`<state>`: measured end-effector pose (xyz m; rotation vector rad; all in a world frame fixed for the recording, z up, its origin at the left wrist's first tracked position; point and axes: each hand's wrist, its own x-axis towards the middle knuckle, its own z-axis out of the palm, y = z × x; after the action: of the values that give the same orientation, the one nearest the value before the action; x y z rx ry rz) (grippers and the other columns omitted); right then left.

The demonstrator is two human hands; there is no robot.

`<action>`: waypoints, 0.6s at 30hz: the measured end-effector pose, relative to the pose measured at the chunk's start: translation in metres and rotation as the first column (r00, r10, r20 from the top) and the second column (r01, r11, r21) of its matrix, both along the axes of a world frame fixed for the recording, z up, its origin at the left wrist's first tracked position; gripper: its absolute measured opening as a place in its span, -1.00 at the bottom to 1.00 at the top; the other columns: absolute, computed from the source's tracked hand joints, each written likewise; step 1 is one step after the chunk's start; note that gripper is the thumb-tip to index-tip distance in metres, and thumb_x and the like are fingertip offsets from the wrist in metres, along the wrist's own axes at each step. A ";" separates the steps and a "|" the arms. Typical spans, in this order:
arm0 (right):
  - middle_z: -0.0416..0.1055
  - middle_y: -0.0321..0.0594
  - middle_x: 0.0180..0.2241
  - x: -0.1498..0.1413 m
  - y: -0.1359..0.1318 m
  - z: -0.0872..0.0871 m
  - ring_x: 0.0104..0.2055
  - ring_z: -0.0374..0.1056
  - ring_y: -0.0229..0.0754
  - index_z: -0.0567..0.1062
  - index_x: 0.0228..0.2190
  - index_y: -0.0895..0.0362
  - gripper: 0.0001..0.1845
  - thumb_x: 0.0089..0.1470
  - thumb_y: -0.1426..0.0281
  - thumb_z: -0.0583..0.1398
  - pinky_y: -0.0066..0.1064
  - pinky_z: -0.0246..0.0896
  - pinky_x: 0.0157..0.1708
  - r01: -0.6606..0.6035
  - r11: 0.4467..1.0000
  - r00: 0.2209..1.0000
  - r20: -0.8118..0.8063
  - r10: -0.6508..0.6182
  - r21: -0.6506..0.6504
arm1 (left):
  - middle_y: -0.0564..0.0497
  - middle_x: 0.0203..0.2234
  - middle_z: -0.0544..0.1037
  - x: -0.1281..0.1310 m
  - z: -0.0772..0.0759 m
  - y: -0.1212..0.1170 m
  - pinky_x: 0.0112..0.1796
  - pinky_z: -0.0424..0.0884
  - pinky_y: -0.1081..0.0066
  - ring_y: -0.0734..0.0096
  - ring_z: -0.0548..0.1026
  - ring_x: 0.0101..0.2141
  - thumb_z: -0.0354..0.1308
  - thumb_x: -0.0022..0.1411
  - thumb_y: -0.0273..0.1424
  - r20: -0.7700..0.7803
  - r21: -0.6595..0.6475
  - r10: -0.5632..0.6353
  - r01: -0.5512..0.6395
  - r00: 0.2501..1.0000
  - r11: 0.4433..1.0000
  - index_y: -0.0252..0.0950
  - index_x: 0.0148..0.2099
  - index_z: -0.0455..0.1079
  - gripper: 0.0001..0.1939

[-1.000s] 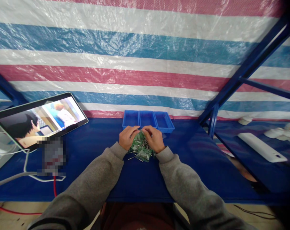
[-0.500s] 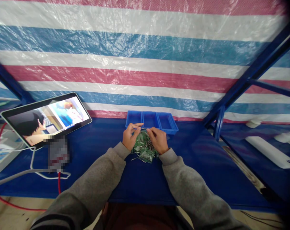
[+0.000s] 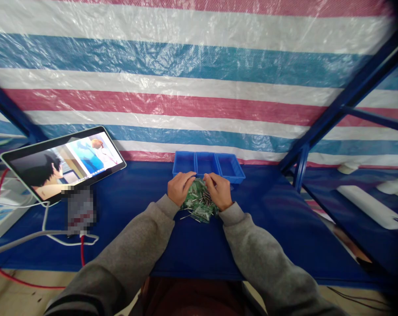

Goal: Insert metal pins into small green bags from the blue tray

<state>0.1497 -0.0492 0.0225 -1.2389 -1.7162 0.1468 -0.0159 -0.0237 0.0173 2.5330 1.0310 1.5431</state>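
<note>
My left hand [image 3: 180,188] and my right hand [image 3: 220,192] face each other, fingertips pinched, just in front of three joined blue bins [image 3: 231,168]. Whatever the fingers hold, if anything, is too small or hidden to make out. Beneath and between the hands lies a pile of thin metal pins [image 3: 199,210], like small rods or nails, mixed with green and clear plastic. A few pins stick out at its left edge.
A tablet [image 3: 65,164] playing a cartoon leans at the left of the blue table [image 3: 126,219], with a blurred device [image 3: 80,213] and red and white cables before it. A white oblong object [image 3: 371,207] lies on the right. Behind hangs a striped tarp [image 3: 199,101].
The fingertips of my two hands have moved slightly apart, and the left fingers have curled in. The thin metal pin seen between them earlier no longer shows.
</note>
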 end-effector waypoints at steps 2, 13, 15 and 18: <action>0.31 -0.27 -0.60 0.000 0.000 0.000 -0.53 0.22 -0.27 0.40 -0.52 0.13 -0.61 0.21 0.26 -0.05 -0.45 0.07 -0.45 0.000 1.000 1.000 0.003 0.000 -0.002 | -0.05 -0.36 0.53 -0.001 0.000 0.001 -0.24 0.37 0.38 0.41 0.45 -0.34 -0.04 0.29 -0.37 -0.030 0.018 -0.001 0.002 1.000 1.000 -0.29 -0.06 0.39 -0.75; 0.46 -0.19 -0.34 0.000 -0.002 0.002 -0.33 0.35 -0.20 0.46 -0.28 0.13 -0.75 0.17 0.31 0.02 -0.40 0.20 -0.29 -0.155 0.986 0.987 -0.022 0.157 0.055 | -0.01 -0.42 0.54 -0.001 -0.003 0.003 -0.32 0.40 0.46 0.48 0.47 -0.46 0.09 0.20 -0.29 0.103 -0.017 -0.027 0.029 0.994 0.999 -0.31 -0.15 0.43 -0.76; 0.46 -0.19 -0.36 -0.001 -0.003 0.002 -0.34 0.34 -0.20 0.46 -0.28 0.12 -0.77 0.15 0.32 0.05 -0.39 0.20 -0.29 -0.206 0.977 0.979 0.001 0.206 0.051 | -0.01 -0.39 0.56 0.000 -0.003 0.002 -0.32 0.41 0.49 0.50 0.48 -0.46 0.10 0.19 -0.28 0.126 -0.026 -0.014 0.017 0.992 1.000 -0.31 -0.16 0.42 -0.76; 0.43 -0.21 -0.42 0.000 -0.003 0.001 -0.39 0.32 -0.22 0.47 -0.34 0.12 -0.81 0.13 0.34 0.08 -0.40 0.20 -0.34 -0.249 0.968 0.968 0.020 0.248 0.032 | 0.02 -0.41 0.56 0.000 -0.003 0.002 -0.33 0.41 0.52 0.53 0.48 -0.50 0.11 0.18 -0.26 0.135 -0.047 0.010 -0.004 0.991 0.999 -0.31 -0.16 0.42 -0.75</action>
<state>0.1492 -0.0525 0.0238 -0.9982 -1.8764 0.2558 -0.0159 -0.0215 0.0143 2.3597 1.0469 1.6460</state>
